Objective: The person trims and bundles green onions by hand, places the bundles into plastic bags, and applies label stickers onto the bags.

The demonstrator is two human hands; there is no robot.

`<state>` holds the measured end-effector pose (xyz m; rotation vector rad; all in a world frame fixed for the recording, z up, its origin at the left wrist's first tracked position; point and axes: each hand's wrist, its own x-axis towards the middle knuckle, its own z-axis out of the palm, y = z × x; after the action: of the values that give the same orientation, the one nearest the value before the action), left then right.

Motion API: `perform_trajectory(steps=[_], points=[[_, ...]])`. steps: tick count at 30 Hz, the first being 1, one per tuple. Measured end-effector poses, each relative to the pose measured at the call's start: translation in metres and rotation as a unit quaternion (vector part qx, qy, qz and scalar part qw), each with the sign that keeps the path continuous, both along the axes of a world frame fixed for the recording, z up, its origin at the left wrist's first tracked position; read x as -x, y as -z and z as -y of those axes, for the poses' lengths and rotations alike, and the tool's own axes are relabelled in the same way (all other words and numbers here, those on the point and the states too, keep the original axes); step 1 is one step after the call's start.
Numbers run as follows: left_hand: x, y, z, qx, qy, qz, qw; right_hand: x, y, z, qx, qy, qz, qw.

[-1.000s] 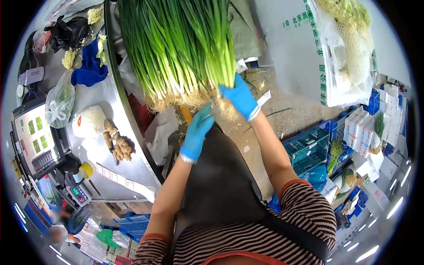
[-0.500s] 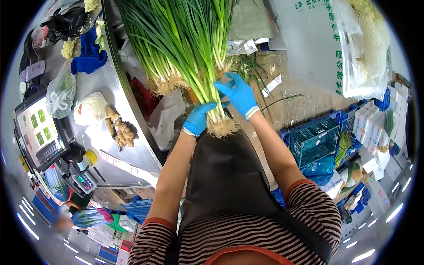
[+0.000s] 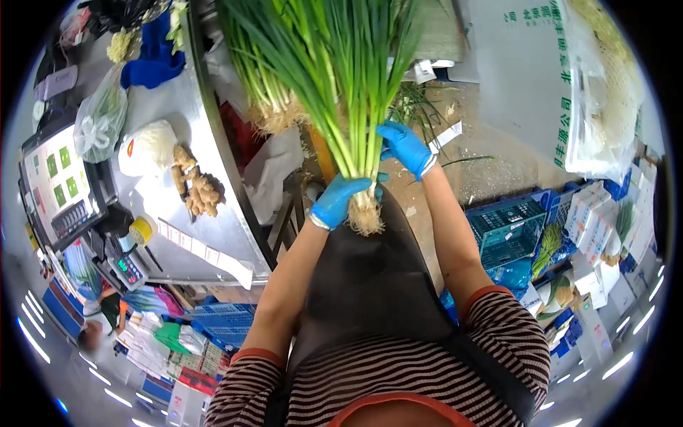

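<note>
A bunch of green onions [image 3: 359,146] stands over my dark apron, its long leaves fanning up and away. My left hand [image 3: 341,201], in a blue glove, is wrapped around the white stalks just above the pale, stringy roots [image 3: 366,218]. At the bunch's right side is my right hand [image 3: 408,149], also blue-gloved, with its fingers closed against the outer stalks; the fingertips are partly hidden. Behind and to the left lie more green onions [image 3: 274,117], roots toward me.
On the left, a metal counter [image 3: 160,252] carries ginger [image 3: 196,183], a white bag [image 3: 148,148] and a touchscreen scale [image 3: 60,178]. A green crate [image 3: 509,231] stands right. Cut leaves [image 3: 416,107] litter the floor. Another person [image 3: 107,313] is at lower left.
The gathered bunch and both hands have shifted slightly right in view. My right hand has gone from spread fingers beside the stalks to closing on them. More stalks are in the bunch.
</note>
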<state>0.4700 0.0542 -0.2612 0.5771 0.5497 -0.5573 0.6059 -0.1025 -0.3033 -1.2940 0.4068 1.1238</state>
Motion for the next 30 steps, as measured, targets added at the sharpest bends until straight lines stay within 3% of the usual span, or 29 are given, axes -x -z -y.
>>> perform_trajectory(steps=[2,5,8,9,11,12,14,16,18,20,21,22,23,26,30], points=[[0.005,0.012,0.004,-0.024,0.004,-0.027,0.999,-0.006,-0.027,-0.006,0.159,-0.091,0.050,0.982],[0.006,0.012,0.011,-0.071,-0.011,-0.039,0.997,-0.009,-0.016,0.002,0.213,-0.235,0.174,0.932],[0.006,0.009,0.014,-0.091,-0.029,-0.046,0.994,-0.001,-0.006,0.011,0.181,-0.324,0.388,0.844],[0.007,0.011,0.013,-0.087,-0.030,-0.047,0.995,0.000,-0.045,0.003,0.108,-0.218,0.217,0.945],[0.009,0.018,0.003,-0.084,-0.037,-0.048,0.995,0.007,-0.068,0.031,-0.151,-0.072,0.066,0.984],[0.009,0.015,0.000,-0.067,-0.036,-0.053,0.996,0.004,-0.076,0.042,-0.276,0.003,-0.016,0.961],[0.007,0.008,-0.004,-0.032,-0.030,-0.059,0.997,-0.014,-0.092,0.046,-0.390,0.218,-0.047,0.894],[0.003,0.001,-0.010,-0.037,-0.005,-0.048,0.998,-0.035,-0.108,0.046,-0.477,0.420,-0.071,0.768],[0.002,0.001,-0.008,-0.056,0.006,-0.022,0.998,-0.044,-0.115,0.027,-0.398,0.297,0.012,0.868],[0.007,0.011,0.000,-0.091,0.001,0.015,0.996,-0.038,-0.118,-0.003,-0.254,0.096,0.130,0.953],[0.009,0.015,0.003,-0.108,-0.002,0.029,0.994,-0.028,-0.115,-0.028,-0.101,-0.014,0.178,0.979],[0.012,0.017,0.008,-0.143,-0.009,0.040,0.989,-0.018,-0.111,-0.052,0.040,-0.141,0.206,0.967],[0.012,0.019,0.014,-0.177,-0.016,0.055,0.983,-0.008,-0.081,-0.073,0.141,-0.132,0.337,0.921],[0.009,0.014,0.026,-0.226,-0.052,0.073,0.970,-0.018,-0.040,-0.105,0.280,-0.227,0.380,0.852],[0.013,0.010,0.023,-0.135,-0.084,0.017,0.987,-0.008,-0.048,-0.082,0.081,-0.015,0.226,0.971]])
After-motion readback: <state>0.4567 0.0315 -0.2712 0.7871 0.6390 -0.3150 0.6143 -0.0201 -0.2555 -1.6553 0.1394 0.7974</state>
